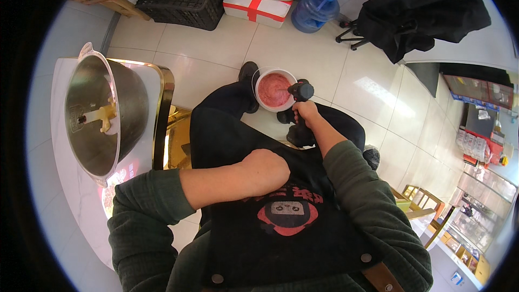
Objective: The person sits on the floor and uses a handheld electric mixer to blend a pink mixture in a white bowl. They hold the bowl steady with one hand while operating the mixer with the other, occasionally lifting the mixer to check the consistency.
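My right hand point(307, 112) grips the handle of a black cordless drill point(302, 91), its battery end toward my lap. The drill points into a white plastic bucket point(259, 103) on the floor between my feet. Pink-red paste point(275, 89), which looks like minced meat, fills part of the bucket and shows swirl marks. A thin shaft runs from the drill into the paste; its lower end is hidden. My left hand point(267, 170) rests bent inward on the black apron point(284, 255) over my lap, its fingers out of sight.
At left, a steel mixing bowl point(136, 117) with a pale plastic paddle point(103, 117) lies tipped on a white gold-edged table point(61, 89). Ahead stand a black crate point(182, 4), a taped foam box point(239, 6), a blue water jug point(308, 12) and a black-draped chair point(413, 12).
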`<state>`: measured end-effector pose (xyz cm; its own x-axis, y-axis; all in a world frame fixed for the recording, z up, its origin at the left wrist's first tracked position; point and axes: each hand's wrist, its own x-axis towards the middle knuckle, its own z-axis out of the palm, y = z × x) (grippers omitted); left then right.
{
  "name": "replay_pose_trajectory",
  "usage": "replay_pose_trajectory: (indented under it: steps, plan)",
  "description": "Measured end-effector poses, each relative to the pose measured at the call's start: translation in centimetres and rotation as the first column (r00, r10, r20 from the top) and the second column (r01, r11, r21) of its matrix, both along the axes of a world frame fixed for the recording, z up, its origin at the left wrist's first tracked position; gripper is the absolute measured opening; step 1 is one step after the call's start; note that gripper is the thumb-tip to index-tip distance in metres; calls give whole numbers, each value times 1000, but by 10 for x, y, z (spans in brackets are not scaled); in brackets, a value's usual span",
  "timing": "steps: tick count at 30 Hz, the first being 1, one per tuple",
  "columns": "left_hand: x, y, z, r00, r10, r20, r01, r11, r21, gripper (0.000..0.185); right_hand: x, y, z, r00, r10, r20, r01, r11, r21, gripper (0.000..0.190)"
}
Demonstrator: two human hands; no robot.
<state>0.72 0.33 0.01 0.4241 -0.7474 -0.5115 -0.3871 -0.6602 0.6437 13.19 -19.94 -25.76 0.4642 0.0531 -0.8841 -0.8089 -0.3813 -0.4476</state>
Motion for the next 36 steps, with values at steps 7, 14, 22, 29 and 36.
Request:
replay_pose_trajectory:
  steps: [7,14,22,29,36]
  plan:
    - [4,1,4,1000,20,14,-20,1000,-22,13,23,10,0,997,-71,-1,71,996,61,12]
    - [4,1,7,1000,-7,9,7,1000,7,13,12,17,-11,992,-112,-62,119,985,128,10]
    - [10,-2,12,984,-58,-170,68,996,59,11,1,21,-3,994,3,-106,6,996,86,13]
    - [9,1,14,998,-44,-40,45,999,18,11,-3,18,-4,997,-66,-30,69,993,96,10]
    - [8,1,9,1000,-5,-19,5,1000,20,11,14,26,-13,987,-155,-50,161,972,170,12]
